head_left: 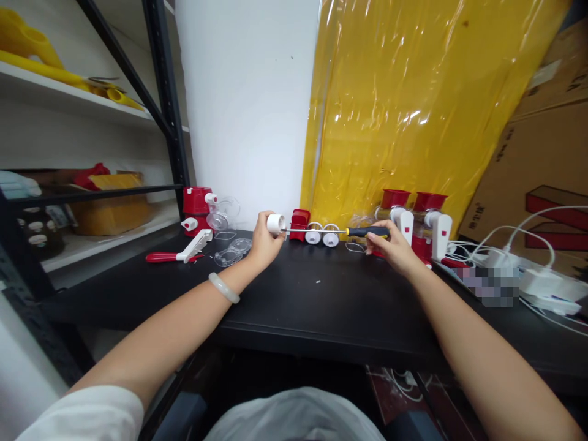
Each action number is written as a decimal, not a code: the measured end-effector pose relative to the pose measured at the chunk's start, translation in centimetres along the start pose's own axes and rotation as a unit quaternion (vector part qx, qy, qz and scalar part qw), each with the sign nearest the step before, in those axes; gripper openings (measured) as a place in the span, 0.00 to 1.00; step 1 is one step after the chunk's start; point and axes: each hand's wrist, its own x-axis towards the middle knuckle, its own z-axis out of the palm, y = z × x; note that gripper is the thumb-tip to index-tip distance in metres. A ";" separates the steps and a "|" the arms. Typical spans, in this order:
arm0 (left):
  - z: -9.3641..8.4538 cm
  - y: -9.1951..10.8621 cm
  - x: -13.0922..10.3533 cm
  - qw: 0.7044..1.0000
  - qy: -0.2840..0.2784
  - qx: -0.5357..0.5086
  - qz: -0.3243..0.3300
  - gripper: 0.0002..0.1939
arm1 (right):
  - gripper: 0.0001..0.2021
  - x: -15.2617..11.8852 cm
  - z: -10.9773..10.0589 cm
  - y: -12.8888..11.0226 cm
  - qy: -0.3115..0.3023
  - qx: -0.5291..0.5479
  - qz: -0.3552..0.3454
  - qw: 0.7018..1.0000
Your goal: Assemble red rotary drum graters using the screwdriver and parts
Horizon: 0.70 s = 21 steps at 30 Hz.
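Note:
My left hand (266,245) is closed round a small white cylindrical part (275,223), its open end facing right. My right hand (386,244) grips a screwdriver (362,232) by its black and yellow handle. The thin metal shaft lies level between the hands, and its tip is at the mouth of the white part. How far the tip reaches inside is hidden. Behind the shaft stand a red part (299,224) and two round white parts (313,233). A tiny pale piece (318,282) lies on the black table (321,312) between my forearms.
Red housings (197,202), clear plastic parts (232,251) and a red-handled white lever (168,257) are at the left. Two red and white assemblies (429,220) stand at the right, near white cables and adapters (542,282). A shelf rack (160,73) rises at the left.

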 end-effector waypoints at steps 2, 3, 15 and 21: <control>0.0 -0.2 0.0 1.000 -0.005 0.025 -0.005 0.21 | 0.20 -0.2 0.0 -0.3 -0.007 -0.043 -0.001 0.999; -0.1 -0.3 0.0 0.999 -0.006 0.034 -0.007 0.21 | 0.20 -0.3 0.0 -0.3 -0.012 -0.061 0.001 0.998; -0.2 -0.9 0.2 0.997 -0.023 0.067 0.007 0.21 | 0.28 0.0 0.0 0.4 -0.014 0.006 0.004 1.000; -0.3 -1.0 0.2 0.996 -0.031 0.082 0.008 0.20 | 0.21 0.0 0.0 0.1 -0.020 -0.051 -0.012 0.998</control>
